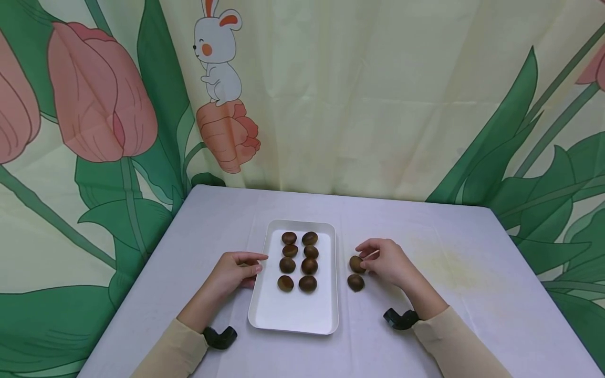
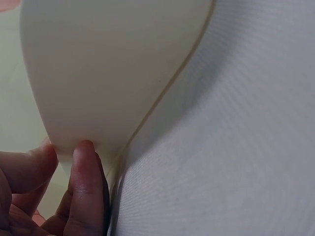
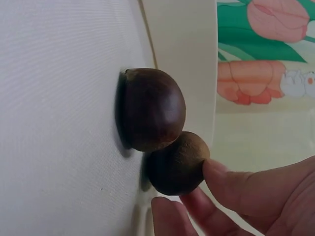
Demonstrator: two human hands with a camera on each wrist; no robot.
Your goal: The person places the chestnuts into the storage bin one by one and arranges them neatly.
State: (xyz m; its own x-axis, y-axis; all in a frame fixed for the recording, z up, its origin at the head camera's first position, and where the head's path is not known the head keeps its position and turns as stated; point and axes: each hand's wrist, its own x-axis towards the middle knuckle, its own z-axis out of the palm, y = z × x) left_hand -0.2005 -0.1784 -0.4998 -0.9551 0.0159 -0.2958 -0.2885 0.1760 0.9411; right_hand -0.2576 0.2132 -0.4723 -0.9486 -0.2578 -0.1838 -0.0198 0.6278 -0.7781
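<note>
A white rectangular tray [image 1: 293,317] lies on the table, with several brown chestnuts [image 1: 309,266] in two columns inside it. At its left side, my left hand [image 1: 236,270] touches the rim and outer wall with its fingertips; the left wrist view shows a fingertip [image 2: 86,157] against that wall. To the tray's right are two more chestnuts, one behind the other. My right hand [image 1: 387,262] has its thumb and fingers around the farther chestnut [image 3: 179,164], the thumb touching its side. The nearer chestnut [image 1: 356,283] sits untouched on the cloth.
A white cloth [image 1: 454,325] covers the table, with a faint yellowish patch to the right of my right hand. Behind the table hangs a curtain [image 1: 368,105] printed with tulips, leaves and a rabbit. Black wrist-worn devices [image 1: 400,318] sit at both sleeves.
</note>
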